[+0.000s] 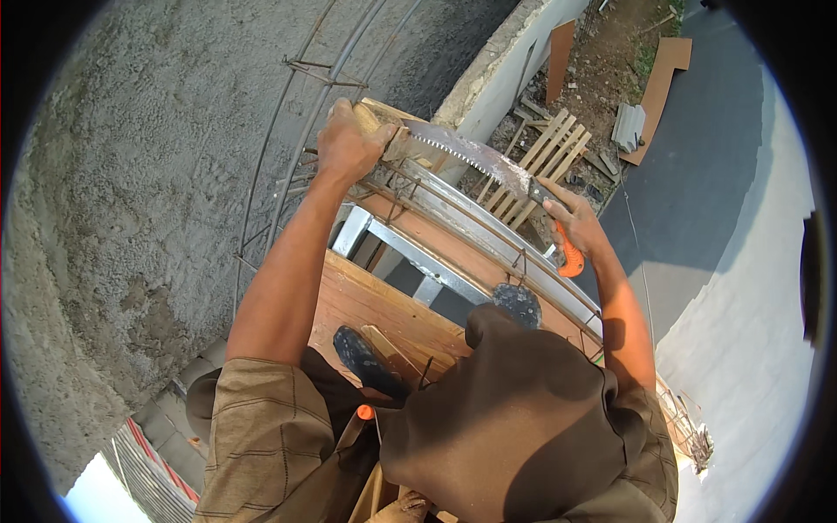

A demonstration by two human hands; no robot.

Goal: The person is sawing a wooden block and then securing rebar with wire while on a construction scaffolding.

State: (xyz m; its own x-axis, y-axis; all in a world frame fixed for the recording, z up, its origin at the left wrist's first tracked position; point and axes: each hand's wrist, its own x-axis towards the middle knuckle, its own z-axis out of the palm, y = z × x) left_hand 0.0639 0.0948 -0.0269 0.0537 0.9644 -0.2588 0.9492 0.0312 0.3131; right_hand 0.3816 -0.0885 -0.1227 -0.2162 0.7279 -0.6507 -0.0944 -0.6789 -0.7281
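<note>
Clamping wooden piece (367, 118) in left hand (345, 148), near bent rebar (332, 77); gripping orange-handled curved pruning saw (501, 171) in right hand (579, 223), well apart from left; extending toothed blade (462, 148) toward wooden piece

Both arms out front, hands well apart. Left arm (283, 270) almost straight, running from lower left up toward top centre. Left hand (349, 150) is the farther one out, back facing up, fingers bent in a grip, left thumb (382, 134) pointing right. Right arm (622, 305) angles up and slightly left from lower right. Right hand (580, 222) sits nearer the body, fingers curled tight. Both hands and forearms bare.
</note>
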